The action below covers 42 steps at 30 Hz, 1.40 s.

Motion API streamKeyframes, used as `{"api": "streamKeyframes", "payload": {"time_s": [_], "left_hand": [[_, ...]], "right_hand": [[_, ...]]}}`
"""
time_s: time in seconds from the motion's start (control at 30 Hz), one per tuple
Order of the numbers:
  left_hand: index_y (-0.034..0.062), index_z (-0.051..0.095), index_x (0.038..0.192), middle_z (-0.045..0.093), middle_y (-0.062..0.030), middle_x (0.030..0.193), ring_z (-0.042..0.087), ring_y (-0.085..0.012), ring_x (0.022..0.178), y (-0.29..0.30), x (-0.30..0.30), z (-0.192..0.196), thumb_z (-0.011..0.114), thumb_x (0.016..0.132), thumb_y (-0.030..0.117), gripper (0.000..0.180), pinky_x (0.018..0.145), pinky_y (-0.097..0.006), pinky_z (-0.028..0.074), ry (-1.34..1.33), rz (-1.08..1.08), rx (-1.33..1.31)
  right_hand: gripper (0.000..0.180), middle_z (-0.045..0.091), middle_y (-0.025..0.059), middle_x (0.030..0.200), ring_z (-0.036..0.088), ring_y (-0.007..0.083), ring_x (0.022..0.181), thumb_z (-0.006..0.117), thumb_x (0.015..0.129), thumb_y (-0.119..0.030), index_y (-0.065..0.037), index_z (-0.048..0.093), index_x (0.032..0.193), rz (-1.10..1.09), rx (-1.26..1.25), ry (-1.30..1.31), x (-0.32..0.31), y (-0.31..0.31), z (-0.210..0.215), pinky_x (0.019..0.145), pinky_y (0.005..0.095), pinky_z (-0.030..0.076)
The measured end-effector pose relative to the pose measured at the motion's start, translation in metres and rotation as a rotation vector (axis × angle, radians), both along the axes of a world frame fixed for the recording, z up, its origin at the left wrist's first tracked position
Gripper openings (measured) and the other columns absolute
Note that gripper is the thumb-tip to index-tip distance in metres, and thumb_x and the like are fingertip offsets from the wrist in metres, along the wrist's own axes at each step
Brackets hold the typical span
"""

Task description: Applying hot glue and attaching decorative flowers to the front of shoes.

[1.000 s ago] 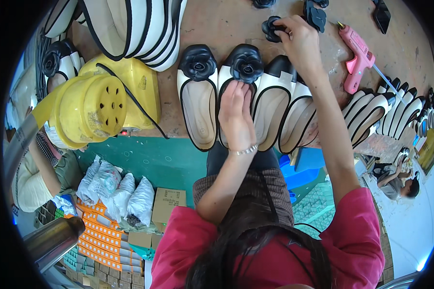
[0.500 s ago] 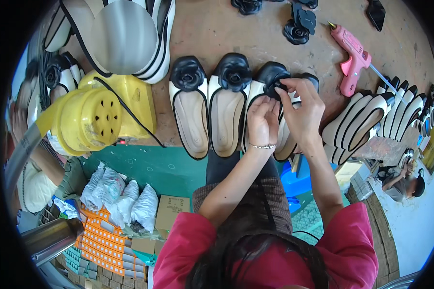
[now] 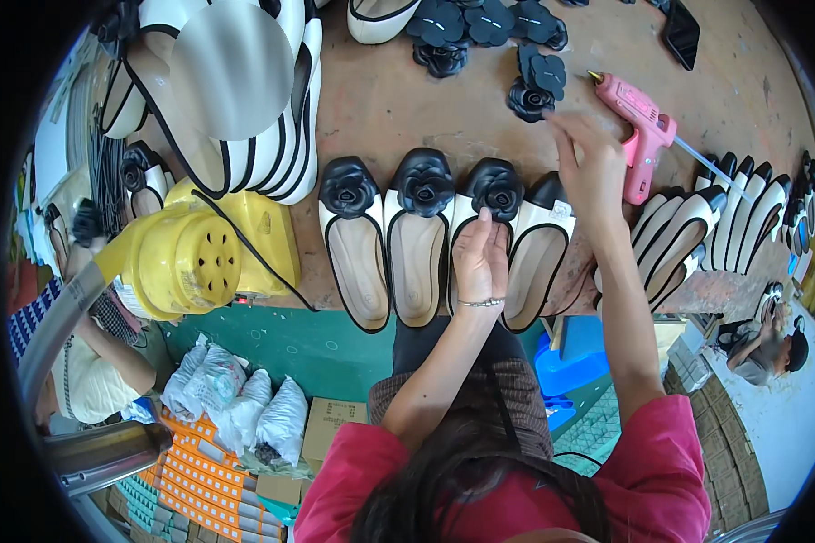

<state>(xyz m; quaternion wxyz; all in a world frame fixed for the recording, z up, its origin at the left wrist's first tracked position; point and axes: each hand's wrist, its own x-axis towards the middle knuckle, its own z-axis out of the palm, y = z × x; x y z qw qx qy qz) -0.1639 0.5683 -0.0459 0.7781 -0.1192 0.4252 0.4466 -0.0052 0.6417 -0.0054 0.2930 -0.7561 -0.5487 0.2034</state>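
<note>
Left hand lies flat on the third cream flat shoe in the row at the table edge, fingers together, fingertips touching its black fabric flower. Right hand hovers over the table, fingers loosely apart, holding nothing, between a loose black flower and the pink glue gun. The fourth shoe has no flower. Below the table, an open cardboard box; contents not discernible.

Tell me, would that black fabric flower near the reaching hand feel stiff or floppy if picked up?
The black fabric flower is probably soft and light: its layered petals look thin. It sits flat on the brown worktable, so it likely won't roll. The right hand reaches toward it.
</note>
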Motion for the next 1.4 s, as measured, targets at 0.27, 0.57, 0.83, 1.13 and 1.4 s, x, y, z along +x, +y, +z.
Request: {"api": "streamKeyframes", "payload": {"time_s": [0.27,0.57,0.83,1.13,1.4], "left_hand": [[-0.0026,0.053,0.118,0.06,-0.0129,0.111,0.059,-0.0199,0.103,-0.025,-0.023,0.032,0.058,0.092,0.012,0.03,0.094,-0.033,0.046,0.228,-0.182,0.037],[-0.006,0.051,0.119,0.053,-0.0119,0.123,0.053,-0.0207,0.114,-0.045,0.031,0.037,0.052,0.093,0.009,0.029,0.101,-0.032,0.042,-0.019,-0.174,-0.065],[0.0018,0.055,0.096,0.057,-0.0064,0.096,0.057,-0.0172,0.095,-0.039,0.06,-0.003,0.048,0.086,0.004,0.013,0.084,-0.031,0.047,-0.204,-0.176,-0.026],[-0.0038,0.054,0.102,0.057,-0.0101,0.101,0.056,-0.0164,0.093,-0.035,0.04,0.021,0.045,0.082,-0.004,0.022,0.087,-0.026,0.045,-0.165,-0.195,0.093],[-0.0035,0.048,0.122,0.055,-0.0153,0.114,0.059,-0.0299,0.095,0.004,-0.116,0.067,0.058,0.083,0.004,0.041,0.084,-0.038,0.047,1.89,-0.668,0.863]], "right_hand": [[0.017,0.066,0.0142,0.08,0.065,0.0278,0.07,0.067,0.075,-0.003,0.001,0.067,0.091,-0.007,0.032,-0.05,0.026,0.033,-0.029,0.067,0.0329,0.052],[0.018,0.059,0.0054,0.073,0.052,0.0107,0.059,0.073,0.073,0.0,-0.001,0.064,0.088,-0.313,0.04,0.021,-0.008,-0.085,0.051,0.054,0.0247,0.043],[0.019,0.059,0.0114,0.082,0.056,0.0272,0.074,0.07,0.069,0.003,-0.001,0.062,0.085,-0.22,0.144,-0.063,-0.016,-0.107,-0.018,0.064,0.0353,0.047],[0.033,0.058,0.0105,0.09,0.057,0.021,0.077,0.073,0.074,-0.007,-0.001,0.06,0.104,-0.435,0.005,0.191,-0.022,-0.125,0.008,0.067,0.0305,0.047],[0.023,0.052,0.0203,0.061,0.046,0.0192,0.051,0.065,0.082,-0.012,0.007,0.054,0.088,-0.426,-0.454,0.321,-0.063,-0.204,-0.014,0.053,0.0349,0.042]]}}
